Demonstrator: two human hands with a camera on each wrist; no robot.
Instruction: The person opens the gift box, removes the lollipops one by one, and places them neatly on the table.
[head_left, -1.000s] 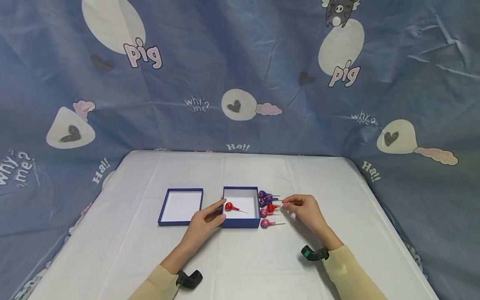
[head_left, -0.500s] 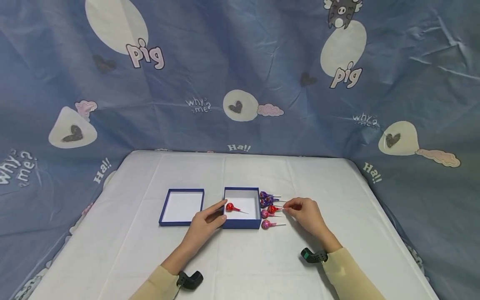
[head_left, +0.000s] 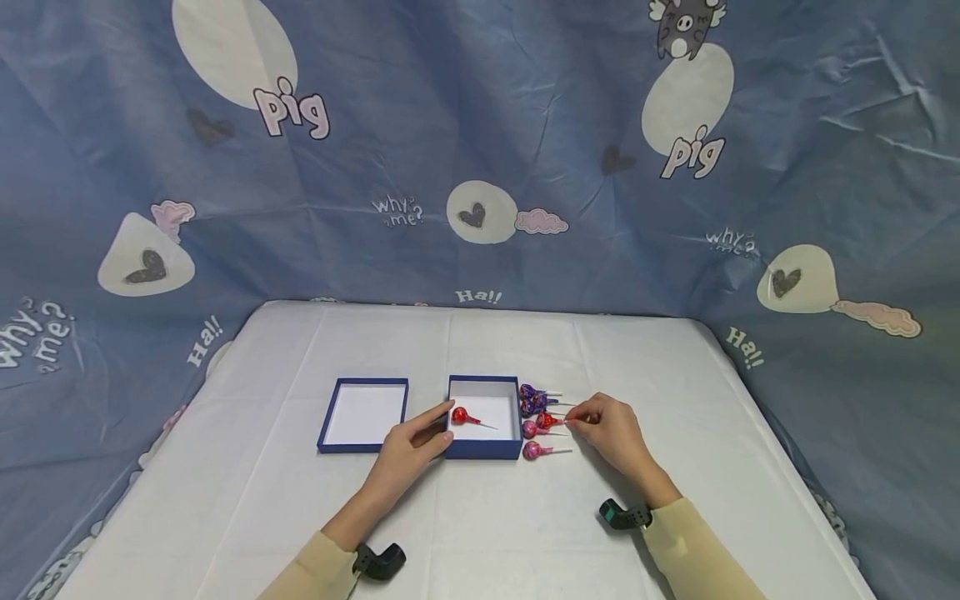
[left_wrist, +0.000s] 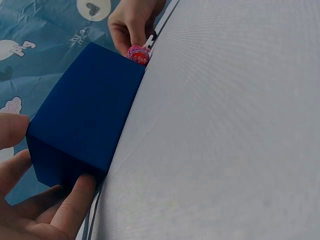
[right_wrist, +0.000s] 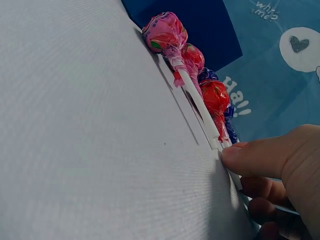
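Observation:
My right hand (head_left: 609, 425) pinches the stick of a red-wrapped lollipop (head_left: 545, 421) between thumb and fingertips; in the right wrist view the red lollipop (right_wrist: 215, 97) lies among others. Against the left side of a shallow blue box (head_left: 483, 450) with a white inside, my left hand (head_left: 411, 446) rests its fingers and thumb. The left wrist view shows those fingers (left_wrist: 75, 205) spread over the box's end wall. Another red lollipop (head_left: 461, 415) lies inside the box near its left wall. The right hand's lower fingers are partly hidden.
Two pink lollipops (head_left: 532, 450) and dark purple ones (head_left: 534, 404) lie along the box's right side, sticks pointing right. A blue-edged lid (head_left: 366, 414) lies, white inside up, left of the box. A printed blue cloth (head_left: 480, 267) hangs behind the white table (head_left: 480, 533).
My right fingertips have shifted slightly toward the front edge and now pinch the red lollipop's stick. The left hand stays at the box.

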